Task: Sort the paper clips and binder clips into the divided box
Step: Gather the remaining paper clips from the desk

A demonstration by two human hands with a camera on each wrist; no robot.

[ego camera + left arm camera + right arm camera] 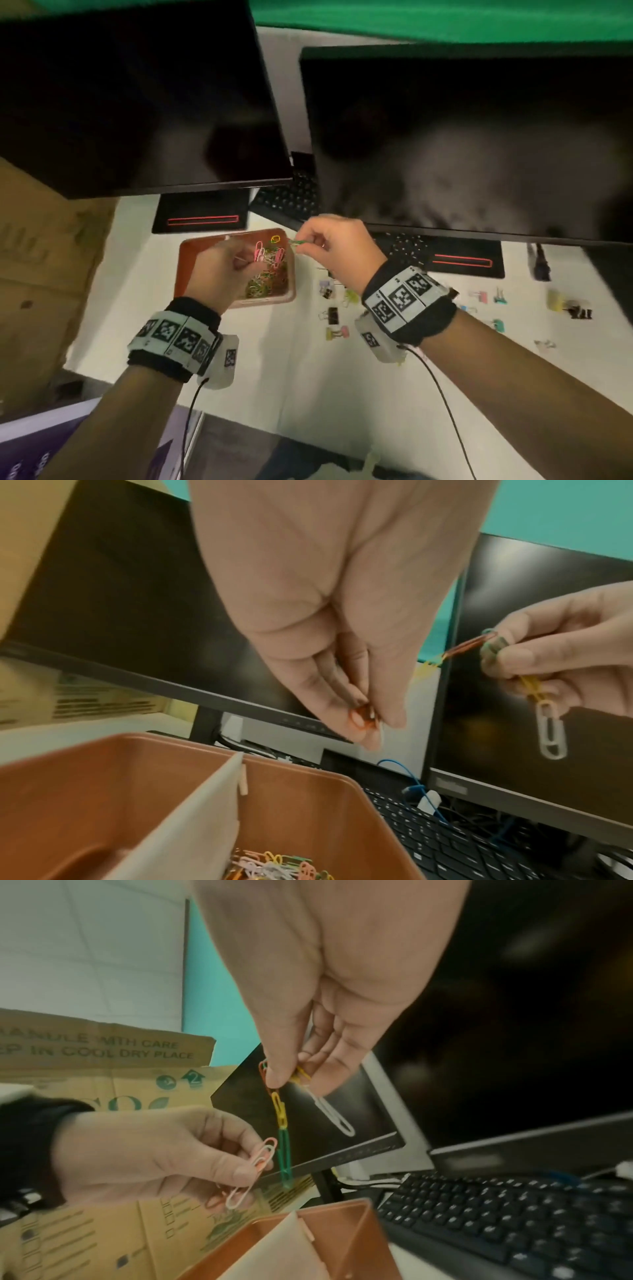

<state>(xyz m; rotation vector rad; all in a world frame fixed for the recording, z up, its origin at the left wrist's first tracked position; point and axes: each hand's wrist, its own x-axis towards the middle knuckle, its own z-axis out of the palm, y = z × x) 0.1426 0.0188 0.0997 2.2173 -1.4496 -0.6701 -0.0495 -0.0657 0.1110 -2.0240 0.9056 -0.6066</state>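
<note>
A copper-brown divided box with a white divider stands on the white desk. Its right compartment holds a pile of coloured paper clips. Above it my left hand pinches pink and white paper clips. My right hand, just right of the box, pinches a linked string of paper clips in red, yellow and green. A white clip dangles from it. Binder clips in black and pastel colours lie scattered on the desk to the right.
Two dark monitors hang close over the desk, with their stands and a black keyboard behind the box. A cardboard carton stands at the left. More binder clips lie at the far right.
</note>
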